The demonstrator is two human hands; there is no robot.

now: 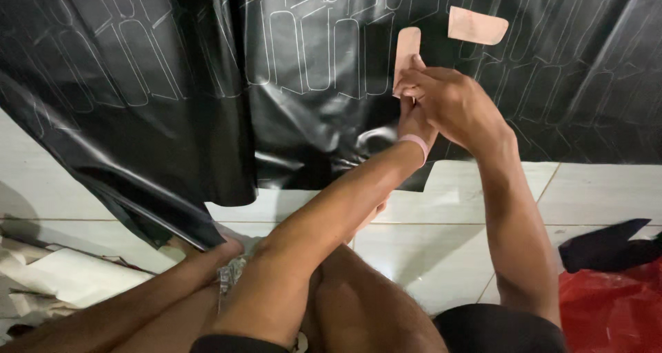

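Knees bare, nearest camera | right hand (452,101) pinched pink template (406,56), pressed on black sheet (172,70), far centre | left hand (414,122) beneath, fingers hidden, cannot tell | second pink piece (476,25) far right

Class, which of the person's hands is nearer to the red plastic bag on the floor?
Right. The right hand is on the black sheet, up-left of the red bag; the left hand lies farther left.

Pale pink template (407,49), rounded top, held upright against glossy black sheet (172,84) with traced outlines
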